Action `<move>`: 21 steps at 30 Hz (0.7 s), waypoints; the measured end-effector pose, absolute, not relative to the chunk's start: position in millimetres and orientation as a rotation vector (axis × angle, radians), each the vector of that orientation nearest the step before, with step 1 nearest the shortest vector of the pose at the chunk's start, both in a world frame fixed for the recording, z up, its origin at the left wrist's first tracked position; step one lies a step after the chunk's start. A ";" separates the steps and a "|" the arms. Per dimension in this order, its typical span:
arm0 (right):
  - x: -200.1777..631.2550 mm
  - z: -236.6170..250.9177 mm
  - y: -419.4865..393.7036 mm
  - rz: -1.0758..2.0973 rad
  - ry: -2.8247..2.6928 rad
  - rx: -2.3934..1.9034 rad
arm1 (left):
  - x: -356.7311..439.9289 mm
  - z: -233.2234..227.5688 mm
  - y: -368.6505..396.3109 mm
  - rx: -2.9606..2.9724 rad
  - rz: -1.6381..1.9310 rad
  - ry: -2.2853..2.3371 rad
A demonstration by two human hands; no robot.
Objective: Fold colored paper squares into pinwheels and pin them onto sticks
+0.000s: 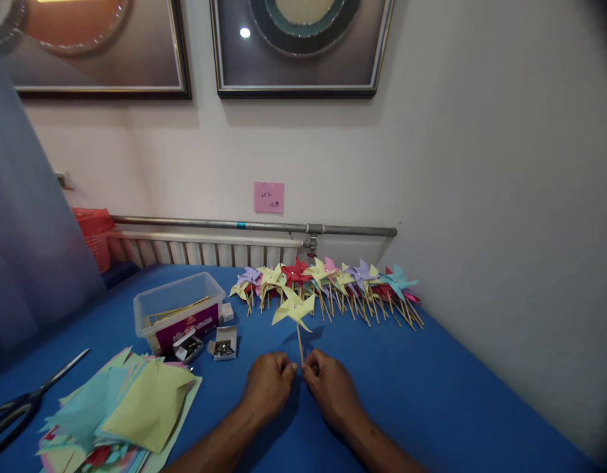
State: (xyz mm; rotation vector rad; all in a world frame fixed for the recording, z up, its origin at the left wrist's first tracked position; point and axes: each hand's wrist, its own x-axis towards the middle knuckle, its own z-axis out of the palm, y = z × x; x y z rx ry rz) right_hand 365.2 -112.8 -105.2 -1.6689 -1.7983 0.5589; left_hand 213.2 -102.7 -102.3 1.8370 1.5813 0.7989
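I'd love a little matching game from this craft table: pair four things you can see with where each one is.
Things:
1. yellow pinwheel
2. scissors
3. clear plastic box
4. pink note

Places:
A. stuck on the wall above the pipe
B. at the left edge of the blue table
C. upright on its stick, pinched by the left hand and right hand
D. behind the two small open boxes of pins

Pairs: 1-C, 2-B, 3-D, 4-A
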 end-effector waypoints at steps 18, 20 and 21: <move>498.5 -62.7 3.2 0.092 -1.589 -2.214 | 214.4 -100.9 -110.4 2.016 0.684 1.602; 497.5 -65.8 6.7 0.095 -1.591 -2.238 | 214.5 -101.1 -110.2 2.025 0.679 1.603; 496.4 -67.0 7.9 0.096 -1.594 -2.246 | 214.6 -101.6 -109.9 2.027 0.675 1.601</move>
